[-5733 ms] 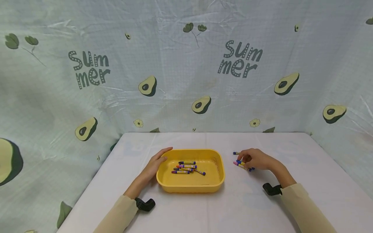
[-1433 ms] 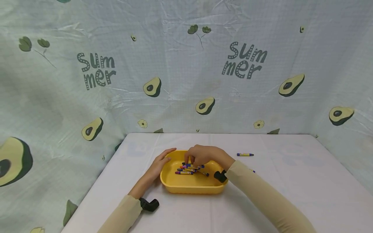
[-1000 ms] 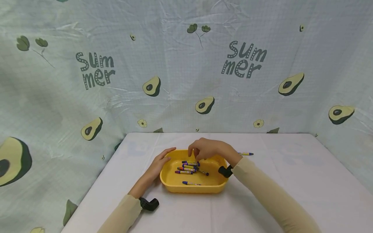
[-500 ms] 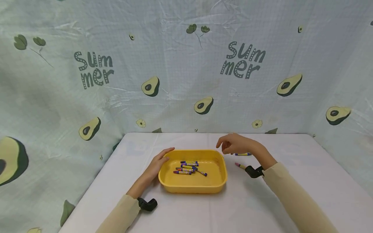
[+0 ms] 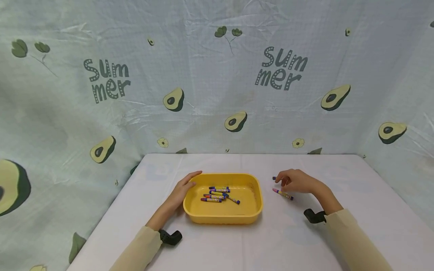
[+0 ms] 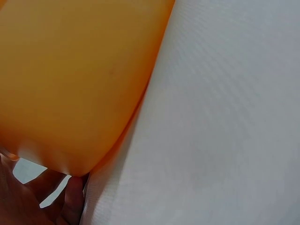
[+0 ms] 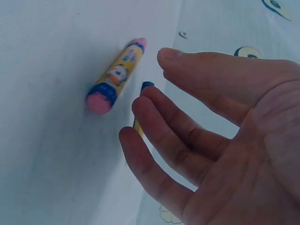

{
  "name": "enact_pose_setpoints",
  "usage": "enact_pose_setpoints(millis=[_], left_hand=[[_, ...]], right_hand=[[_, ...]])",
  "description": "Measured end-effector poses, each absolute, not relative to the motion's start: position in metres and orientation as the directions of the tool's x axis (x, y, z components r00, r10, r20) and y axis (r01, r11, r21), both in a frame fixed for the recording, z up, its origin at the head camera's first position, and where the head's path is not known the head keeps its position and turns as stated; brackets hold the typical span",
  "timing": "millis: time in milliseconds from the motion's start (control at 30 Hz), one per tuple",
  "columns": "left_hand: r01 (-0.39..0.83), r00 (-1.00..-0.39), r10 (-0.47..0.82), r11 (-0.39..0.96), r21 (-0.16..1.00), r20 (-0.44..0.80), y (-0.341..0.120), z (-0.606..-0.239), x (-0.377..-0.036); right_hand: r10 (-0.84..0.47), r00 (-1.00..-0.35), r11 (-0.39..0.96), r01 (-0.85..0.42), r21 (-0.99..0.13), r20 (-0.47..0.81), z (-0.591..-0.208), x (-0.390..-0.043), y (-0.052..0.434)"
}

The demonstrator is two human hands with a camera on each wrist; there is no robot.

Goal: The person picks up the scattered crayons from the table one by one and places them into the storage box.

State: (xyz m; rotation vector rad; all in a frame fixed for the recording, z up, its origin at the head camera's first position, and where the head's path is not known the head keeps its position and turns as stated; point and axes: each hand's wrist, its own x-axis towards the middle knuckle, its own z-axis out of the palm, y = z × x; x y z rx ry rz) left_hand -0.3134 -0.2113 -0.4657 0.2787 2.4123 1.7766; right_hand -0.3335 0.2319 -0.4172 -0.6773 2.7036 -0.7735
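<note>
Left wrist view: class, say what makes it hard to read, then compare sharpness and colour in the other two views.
Left wrist view: so close that the tray is a soft orange blur filling half the frame. Right wrist view: a bluish cast; the pink crayon is slightly soft, the right hand fairly sharp. Head view: even light, faint shadows, and wide-angle bending of the backdrop.

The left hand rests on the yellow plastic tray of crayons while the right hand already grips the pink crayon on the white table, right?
Not quite. The right wrist view shows the right hand open, fingers straight, beside the pink crayon, not gripping it. The rest holds.
</note>
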Motion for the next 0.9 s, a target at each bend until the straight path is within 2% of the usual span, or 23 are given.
enact_pose_setpoints(millis=[233,900], left_hand=[[0.066,-0.975,0.221,0.277,0.959,0.003,-0.211,-0.466,-0.311],[0.079,-0.974,0.226,0.285,0.955,0.013,-0.214,-0.465,-0.31]], right_hand=[[-0.419,-0.892,0.785,-0.261,-0.561,-0.171,-0.427,-0.33,0.235],[-0.442,-0.882,0.771,-0.28,-0.573,-0.164,-0.432,-0.321,0.229]])
